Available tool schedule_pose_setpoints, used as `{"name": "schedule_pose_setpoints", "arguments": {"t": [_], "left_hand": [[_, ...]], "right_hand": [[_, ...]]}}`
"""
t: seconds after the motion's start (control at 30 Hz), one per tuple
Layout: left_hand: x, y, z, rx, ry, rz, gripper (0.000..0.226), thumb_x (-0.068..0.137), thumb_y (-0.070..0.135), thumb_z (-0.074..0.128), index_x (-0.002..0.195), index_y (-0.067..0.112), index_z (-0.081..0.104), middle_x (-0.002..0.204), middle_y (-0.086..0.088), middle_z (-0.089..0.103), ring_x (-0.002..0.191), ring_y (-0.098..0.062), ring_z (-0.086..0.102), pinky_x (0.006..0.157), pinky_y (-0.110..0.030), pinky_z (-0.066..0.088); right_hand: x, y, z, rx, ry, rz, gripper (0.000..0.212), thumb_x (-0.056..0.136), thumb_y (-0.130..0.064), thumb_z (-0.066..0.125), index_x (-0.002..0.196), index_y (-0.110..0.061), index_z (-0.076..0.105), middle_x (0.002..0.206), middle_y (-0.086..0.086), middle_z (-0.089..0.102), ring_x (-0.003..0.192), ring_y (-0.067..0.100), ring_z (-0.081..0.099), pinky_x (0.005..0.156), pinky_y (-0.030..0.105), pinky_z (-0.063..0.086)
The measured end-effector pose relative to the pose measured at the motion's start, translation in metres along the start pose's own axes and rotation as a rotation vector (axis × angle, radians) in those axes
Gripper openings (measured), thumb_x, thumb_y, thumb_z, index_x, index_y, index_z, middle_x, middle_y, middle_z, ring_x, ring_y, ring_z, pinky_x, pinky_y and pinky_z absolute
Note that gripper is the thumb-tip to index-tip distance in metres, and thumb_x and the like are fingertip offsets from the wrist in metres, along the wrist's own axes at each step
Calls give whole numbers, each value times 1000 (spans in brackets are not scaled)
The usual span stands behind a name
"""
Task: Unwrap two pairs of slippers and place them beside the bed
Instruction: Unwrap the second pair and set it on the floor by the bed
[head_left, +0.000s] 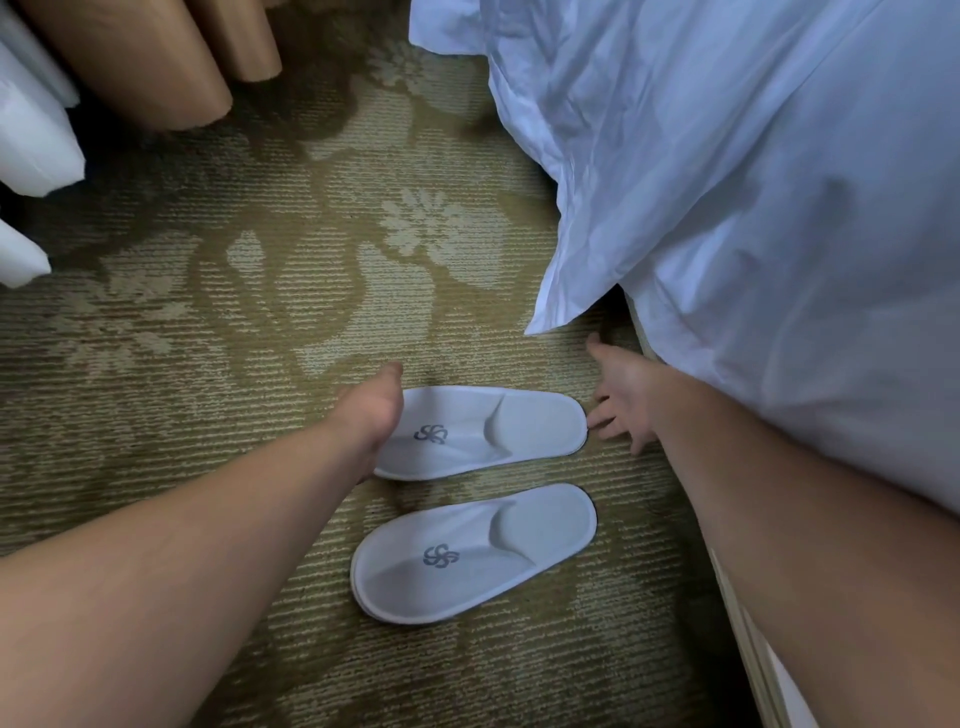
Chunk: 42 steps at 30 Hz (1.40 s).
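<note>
Lying flat on the patterned carpet (218, 322), two white slippers sit side by side with their closed toes pointing toward the bed (779, 234) on the right. The far slipper (483, 428) and the near slipper (472, 553) are just apart, each printed with a grey swirl logo on the insole. The left hand (371, 410) rests at the heel end of the far slipper, its thumb up and its fingers tucked under or against the heel edge; whether that grip actually pinches the slipper or only touches it cannot be told, since the fingers are hidden behind the hand. The right hand (618, 400) is spread wide, palm down, fingers fanned, with its fingertips just at the toe end of the same slipper and holding nothing. Behind that hand, the white duvet (675, 156) hangs over the side of the bed and drapes down to the floor, and the forearm runs along the bed's edge. At the upper left, tan and white curtain folds (130, 67) reach the carpet, well apart from the slippers.
</note>
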<state>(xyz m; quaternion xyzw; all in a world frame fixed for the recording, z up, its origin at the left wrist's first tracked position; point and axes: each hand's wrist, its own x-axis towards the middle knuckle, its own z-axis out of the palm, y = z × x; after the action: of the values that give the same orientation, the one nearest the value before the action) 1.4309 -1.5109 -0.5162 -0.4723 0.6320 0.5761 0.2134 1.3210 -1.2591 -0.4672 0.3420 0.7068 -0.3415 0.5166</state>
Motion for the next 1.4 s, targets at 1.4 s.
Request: {"name": "schedule_pose_setpoints", "arguments": {"t": [1.4], "left_hand": [[-2,11,-1,-126,-60,26,87,88,79,25,155,22,25,162,-10,24,145,-31,29,120,-50,12]], "right_hand": [[16,-22,-5,62,124,-19,110,73,-91,24,156,-19,12,158,17,25,148,31,14,116,51,2]]}}
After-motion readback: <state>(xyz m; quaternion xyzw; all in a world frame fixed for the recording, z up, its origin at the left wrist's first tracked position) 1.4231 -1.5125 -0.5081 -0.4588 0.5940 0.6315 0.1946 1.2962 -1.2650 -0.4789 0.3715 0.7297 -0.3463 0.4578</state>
